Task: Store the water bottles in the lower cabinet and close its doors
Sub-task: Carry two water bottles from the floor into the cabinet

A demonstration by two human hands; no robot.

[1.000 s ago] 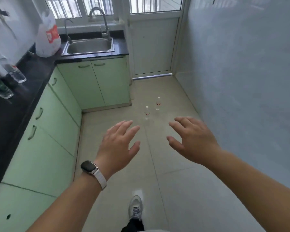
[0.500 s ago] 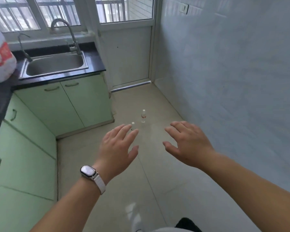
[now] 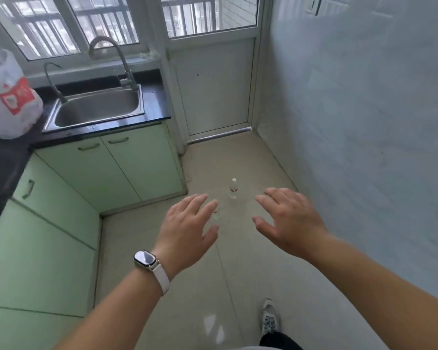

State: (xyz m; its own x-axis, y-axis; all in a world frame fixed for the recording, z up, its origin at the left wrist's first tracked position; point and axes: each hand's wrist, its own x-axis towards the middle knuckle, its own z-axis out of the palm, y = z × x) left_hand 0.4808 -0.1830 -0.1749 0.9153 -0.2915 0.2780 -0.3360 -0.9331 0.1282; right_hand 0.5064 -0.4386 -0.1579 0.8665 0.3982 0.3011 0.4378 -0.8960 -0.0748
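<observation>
We record left hand [image 3: 185,231] and right hand [image 3: 286,223], fingers spread, grasping nothing. Clear red-banded water bottle [image 3: 233,189] upright at 12 o'clock; smooth green cabinet [image 3: 111,170] shut at 10 o'clock.

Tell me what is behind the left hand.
A water bottle stands on the floor behind the left hand; only a sliver with red label shows, the fingers cover the rest.

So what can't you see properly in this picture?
All from the head view:
The nearer water bottle: mostly hidden behind fingers of the left hand.
The farther water bottle: too small to read its label.
The inside of the lower cabinet: it is shut, so nothing inside shows.
The white bag: blurred and cut off by the left edge.
</observation>
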